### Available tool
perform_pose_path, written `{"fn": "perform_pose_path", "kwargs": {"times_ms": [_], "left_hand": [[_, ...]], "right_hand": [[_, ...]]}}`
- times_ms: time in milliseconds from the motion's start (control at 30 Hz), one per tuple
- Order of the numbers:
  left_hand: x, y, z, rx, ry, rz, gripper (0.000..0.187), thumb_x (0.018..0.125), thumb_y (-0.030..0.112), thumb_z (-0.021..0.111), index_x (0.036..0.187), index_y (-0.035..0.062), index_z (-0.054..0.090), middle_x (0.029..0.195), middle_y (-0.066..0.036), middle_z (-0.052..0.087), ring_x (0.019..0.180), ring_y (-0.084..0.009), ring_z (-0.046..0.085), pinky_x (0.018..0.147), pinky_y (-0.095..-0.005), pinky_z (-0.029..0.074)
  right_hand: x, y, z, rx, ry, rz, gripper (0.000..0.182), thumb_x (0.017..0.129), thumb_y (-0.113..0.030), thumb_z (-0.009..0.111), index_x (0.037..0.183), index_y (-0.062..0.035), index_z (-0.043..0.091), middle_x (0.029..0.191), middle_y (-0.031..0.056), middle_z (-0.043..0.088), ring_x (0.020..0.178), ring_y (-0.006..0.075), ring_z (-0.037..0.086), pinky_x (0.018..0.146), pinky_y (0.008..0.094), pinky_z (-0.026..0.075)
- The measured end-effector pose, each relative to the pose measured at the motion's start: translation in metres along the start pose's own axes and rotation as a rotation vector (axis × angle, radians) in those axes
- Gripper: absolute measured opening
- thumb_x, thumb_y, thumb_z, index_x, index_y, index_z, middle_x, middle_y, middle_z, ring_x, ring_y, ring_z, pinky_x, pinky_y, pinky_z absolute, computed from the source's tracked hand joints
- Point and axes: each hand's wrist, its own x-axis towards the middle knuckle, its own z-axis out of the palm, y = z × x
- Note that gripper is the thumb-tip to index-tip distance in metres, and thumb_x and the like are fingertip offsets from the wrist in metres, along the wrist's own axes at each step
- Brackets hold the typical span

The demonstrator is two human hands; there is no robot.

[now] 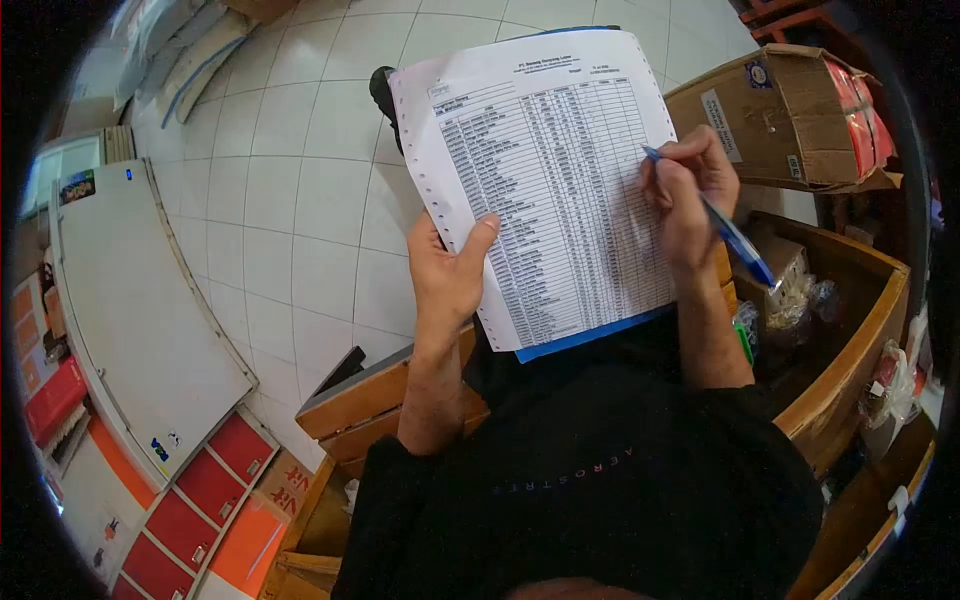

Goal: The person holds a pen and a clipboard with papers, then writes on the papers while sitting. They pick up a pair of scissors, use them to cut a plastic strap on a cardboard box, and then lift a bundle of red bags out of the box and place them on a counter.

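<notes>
Your left hand [447,272] gripped the printed list [545,185] at its lower left edge, thumb pressed across the front, fingers [425,240] clenched behind the perforated margin. The sheet was held up in front of your chest, tilted, with a blue sheet [590,335] showing beneath its bottom edge.

Your right hand [688,195] rested on the right side of the list, fingers closed around a blue pen [725,232]; the tip touched the paper near the right-hand column, barrel slanting down and away to the right.

Containers noted:
- Cardboard box [790,115], upper right, lying on its side with flaps open; red packets [860,110] visible inside at its right end.
- Wooden crate [850,330], just right of your forearm, open-topped; it held a small brown carton [785,258] and crinkled clear plastic bags [800,300], contents too unclear to name.
- Wooden drawer [375,400] below your left forearm; inside not visible.

White tiled floor [300,180] lay behind the sheet. A white surface [140,310] ran along the left, red-fronted units [205,480] below it.
</notes>
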Motion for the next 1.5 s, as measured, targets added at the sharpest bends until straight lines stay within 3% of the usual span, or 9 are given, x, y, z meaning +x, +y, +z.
{"fn": "perform_pose_path", "kwargs": {"times_ms": [100,200,867,1000,1067,1100,1167,1333,1500], "left_hand": [[0.001,-0.002,0.001,-0.013,-0.005,-0.012,0.022,0.086,0.004,0.061,0.104,-0.0079,0.057,0.098,-0.014,0.066,0.084,-0.0163,0.063,0.075,-0.0274,0.05],[0.003,-0.006,-0.001,0.001,0.011,0.015,0.023,0.086,0.004,0.061,0.104,-0.008,0.057,0.098,-0.014,0.066,0.084,-0.0157,0.062,0.075,-0.0273,0.049],[0.008,-0.012,-0.004,0.013,0.048,0.028,0.026,0.085,0.004,0.062,0.106,-0.0087,0.056,0.099,-0.015,0.065,0.085,-0.0163,0.061,0.077,-0.028,0.048],[0.008,-0.011,-0.003,0.007,0.058,0.021,0.023,0.085,0.004,0.061,0.105,-0.0083,0.056,0.098,-0.015,0.065,0.084,-0.0159,0.062,0.076,-0.028,0.049],[0.01,-0.014,-0.005,-0.005,0.042,0.016,0.023,0.085,0.004,0.061,0.104,-0.0081,0.056,0.098,-0.014,0.065,0.083,-0.0155,0.062,0.075,-0.0276,0.049],[0.01,-0.016,-0.006,-0.025,0.02,0.007,0.022,0.086,0.004,0.061,0.104,-0.0079,0.056,0.098,-0.014,0.065,0.083,-0.0152,0.062,0.074,-0.0272,0.049],[0.009,-0.015,-0.005,-0.025,0.027,0.0,0.023,0.086,0.005,0.061,0.105,-0.0077,0.056,0.097,-0.014,0.065,0.083,-0.0146,0.062,0.073,-0.0261,0.049],[0.005,-0.019,-0.012,-0.128,-0.035,-0.041,0.026,0.083,0.003,0.061,0.107,-0.0071,0.055,0.099,-0.014,0.065,0.084,-0.0164,0.063,0.076,-0.0274,0.05],[-0.001,-0.021,-0.015,-0.106,-0.101,-0.01,0.033,0.08,0.001,0.061,0.11,-0.0065,0.052,0.102,-0.016,0.064,0.087,-0.0182,0.063,0.079,-0.028,0.05]], "right_hand": [[0.001,0.007,0.002,-0.261,0.144,-0.051,0.018,0.087,-0.01,0.06,0.072,-0.0044,0.052,0.057,0.0003,0.052,0.048,0.0044,0.04,0.043,0.0214,0.029],[0.005,-0.001,0.008,-0.561,0.232,-0.074,0.036,0.085,-0.008,0.062,0.053,-0.0043,0.045,0.053,-0.0025,0.043,0.049,0.0037,0.035,0.044,0.024,0.024],[0.012,0.026,0.009,-0.633,0.24,-0.101,0.026,0.078,-0.004,0.055,0.057,0.0029,0.042,0.048,0.0025,0.037,0.049,0.008,0.031,0.044,0.0297,0.024],[0.013,0.028,0.007,-0.633,0.241,-0.105,0.026,0.079,-0.005,0.055,0.057,0.0,0.043,0.052,0.0022,0.04,0.049,0.0076,0.034,0.043,0.0296,0.026],[0.013,0.024,0.01,-0.142,0.541,0.239,0.023,0.082,-0.009,0.055,0.062,-0.0047,0.045,0.057,0.0012,0.041,0.048,0.0082,0.037,0.042,0.0285,0.029],[0.014,0.023,0.006,-0.136,0.534,0.242,0.023,0.082,-0.009,0.055,0.062,-0.0047,0.045,0.057,0.0012,0.041,0.048,0.0082,0.037,0.042,0.0285,0.029],[0.018,0.023,-0.004,0.4,0.571,0.346,0.018,0.083,-0.014,0.056,0.07,-0.0082,0.045,0.061,0.0001,0.04,0.047,0.0093,0.037,0.041,0.0272,0.031],[0.02,0.026,-0.01,0.488,0.547,0.356,0.025,0.086,-0.023,0.059,0.073,-0.0078,0.043,0.061,0.0,0.037,0.049,0.0097,0.037,0.042,0.0258,0.029],[0.019,0.024,0.0,0.339,0.562,0.318,0.027,0.088,-0.026,0.058,0.073,-0.0077,0.044,0.06,0.0,0.038,0.049,0.0093,0.039,0.042,0.0255,0.029]]}}
